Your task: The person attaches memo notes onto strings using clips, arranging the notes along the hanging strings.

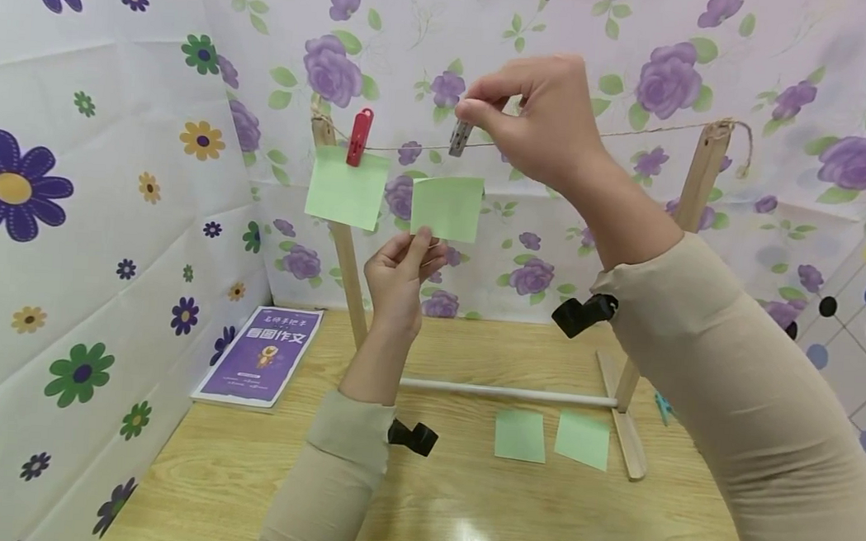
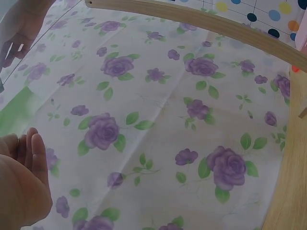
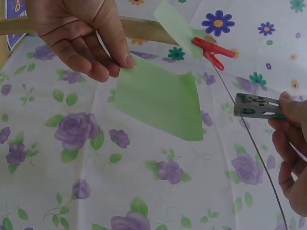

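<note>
My left hand (image 1: pixel 401 275) pinches the lower edge of a green sticky note (image 1: pixel 447 209) between thumb and fingers, just below the string. Above it, my right hand (image 1: pixel 542 116) pinches a grey clothespin (image 1: pixel 459 137) whose lower end is at the string (image 1: pixel 426 148). In the right wrist view a gap shows between the grey clothespin (image 3: pixel 259 106) and the held sticky note (image 3: pixel 158 98). To the left, a red clothespin (image 1: pixel 360 138) holds another green note (image 1: pixel 347 187) on the string. The left wrist view catches the held note (image 2: pixel 21 110) only at its edge.
The string runs between two wooden posts (image 1: pixel 695 179), joined low down by a white rod (image 1: pixel 507 392). Two green notes (image 1: pixel 520 435) lie on the wooden table (image 1: pixel 537 517). A purple book (image 1: pixel 260 356) lies at the left, and a teal clothespin (image 1: pixel 663 407) at the right.
</note>
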The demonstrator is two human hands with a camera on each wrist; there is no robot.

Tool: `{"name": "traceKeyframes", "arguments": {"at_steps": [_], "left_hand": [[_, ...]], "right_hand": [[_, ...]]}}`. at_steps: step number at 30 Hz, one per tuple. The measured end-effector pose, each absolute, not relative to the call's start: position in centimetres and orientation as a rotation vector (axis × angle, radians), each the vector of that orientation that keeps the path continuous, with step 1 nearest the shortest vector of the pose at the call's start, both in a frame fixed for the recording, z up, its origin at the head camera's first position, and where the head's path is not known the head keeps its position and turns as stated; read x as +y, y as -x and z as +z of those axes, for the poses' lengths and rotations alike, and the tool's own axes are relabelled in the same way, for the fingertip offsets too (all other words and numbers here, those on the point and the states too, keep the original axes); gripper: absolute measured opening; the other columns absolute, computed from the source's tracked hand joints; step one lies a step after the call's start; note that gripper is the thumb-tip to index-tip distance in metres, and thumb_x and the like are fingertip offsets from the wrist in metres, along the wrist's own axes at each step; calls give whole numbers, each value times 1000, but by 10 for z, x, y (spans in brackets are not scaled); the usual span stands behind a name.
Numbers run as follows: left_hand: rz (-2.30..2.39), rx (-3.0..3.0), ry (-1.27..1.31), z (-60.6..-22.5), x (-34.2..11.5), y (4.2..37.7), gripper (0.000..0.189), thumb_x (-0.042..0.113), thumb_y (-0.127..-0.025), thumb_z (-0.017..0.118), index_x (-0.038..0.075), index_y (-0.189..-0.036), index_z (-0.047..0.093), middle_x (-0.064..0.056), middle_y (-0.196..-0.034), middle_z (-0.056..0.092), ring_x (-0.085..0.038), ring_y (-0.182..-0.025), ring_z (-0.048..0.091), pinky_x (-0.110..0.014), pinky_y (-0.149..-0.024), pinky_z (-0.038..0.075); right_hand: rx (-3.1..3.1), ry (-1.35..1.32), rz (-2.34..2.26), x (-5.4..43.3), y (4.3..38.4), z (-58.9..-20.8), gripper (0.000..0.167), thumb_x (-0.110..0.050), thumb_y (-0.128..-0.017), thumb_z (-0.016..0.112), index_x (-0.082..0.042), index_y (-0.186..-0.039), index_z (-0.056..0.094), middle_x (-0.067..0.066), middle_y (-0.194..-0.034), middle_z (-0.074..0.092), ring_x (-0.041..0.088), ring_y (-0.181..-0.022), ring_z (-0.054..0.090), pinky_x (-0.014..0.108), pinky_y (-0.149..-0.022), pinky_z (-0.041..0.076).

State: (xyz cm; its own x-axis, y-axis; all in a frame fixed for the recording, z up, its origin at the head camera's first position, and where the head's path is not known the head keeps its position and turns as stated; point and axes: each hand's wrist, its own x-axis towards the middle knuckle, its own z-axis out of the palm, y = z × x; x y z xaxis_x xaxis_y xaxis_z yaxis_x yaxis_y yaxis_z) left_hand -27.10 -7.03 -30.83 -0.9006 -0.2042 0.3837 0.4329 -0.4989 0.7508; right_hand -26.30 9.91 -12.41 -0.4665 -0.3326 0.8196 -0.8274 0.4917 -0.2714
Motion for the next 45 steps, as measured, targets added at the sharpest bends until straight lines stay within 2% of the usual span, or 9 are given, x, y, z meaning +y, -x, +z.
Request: {"name": "traceKeyframes", "arguments": {"at_steps": [5, 9, 16, 19, 21, 22, 26, 28, 45], "left_hand": [[-2412, -1284, 356, -305, -70, 271, 13, 17, -95, 74, 7, -87, 71, -4, -83, 75, -14, -77, 74, -27, -76, 63], [-2440, -1246, 351, -303, -69, 271, 12, 16, -95, 73, 6, -88, 71, -5, -83, 74, -14, -77, 75, -26, -76, 63], [-2442, -1167, 353, -301, -68, 272, 11, 11, -96, 72, 6, -87, 71, -5, -82, 74, -14, -75, 75, -27, -76, 64], [-2437, -1155, 367, -300, -68, 273, 11, 10, -97, 71, 7, -86, 72, -5, -82, 74, -15, -75, 75, -27, -76, 64], [-2433, -1154, 372, -299, -68, 273, 11, 9, -97, 71, 7, -86, 72, -5, -81, 74, -14, -74, 75, -27, -75, 64], [-2434, -1149, 377, -299, -68, 273, 11, 9, -97, 70, 7, -86, 72, -5, -81, 74, -14, -74, 75, -27, -75, 64], [-2435, -1137, 383, -299, -68, 272, 11, 8, -97, 70, 7, -87, 73, -5, -81, 74, -14, -74, 75, -27, -75, 64], [-2431, -1138, 382, -298, -68, 272, 10, 9, -97, 70, 7, -87, 72, -5, -81, 74, -14, -74, 75, -27, -75, 64], [-2389, -1191, 379, -298, -71, 272, 10, 11, -96, 72, 9, -87, 73, -4, -84, 75, -15, -76, 74, -30, -77, 64]], "right_hand": [[-2064, -937, 885, 93, 265, -123, 13, -16, -93, 76, -5, -90, 82, 7, -89, 77, 8, -77, 63, 18, -75, 51], [-2108, -916, 881, 90, 265, -124, 13, -19, -93, 77, -8, -90, 83, 6, -90, 77, 11, -79, 63, 16, -73, 49], [-2137, -953, 806, 87, 268, -125, 13, -18, -94, 76, -8, -89, 83, 6, -88, 78, 15, -80, 64, 22, -73, 48], [-2157, -952, 774, 86, 269, -124, 14, -19, -94, 76, -7, -91, 83, 7, -89, 78, 15, -82, 64, 28, -86, 47], [-2176, -941, 763, 86, 270, -124, 14, -19, -94, 75, -7, -91, 83, 6, -90, 78, 14, -83, 64, 33, -99, 41], [-2183, -939, 765, 86, 270, -124, 14, -19, -94, 75, -7, -91, 83, 7, -90, 78, 14, -83, 63, 35, -100, 41], [-2222, -934, 790, 84, 271, -125, 14, -19, -94, 76, -7, -92, 82, 7, -91, 78, 13, -83, 61, 29, -90, 45], [-2241, -942, 806, 83, 270, -125, 14, -19, -93, 76, -6, -93, 82, 7, -92, 77, 13, -84, 61, 28, -77, 48], [-2392, -933, 756, 84, 264, -121, 24, -26, -92, 78, -7, -107, 80, 7, -109, 76, 20, -102, 63, 33, -86, 51]]}}
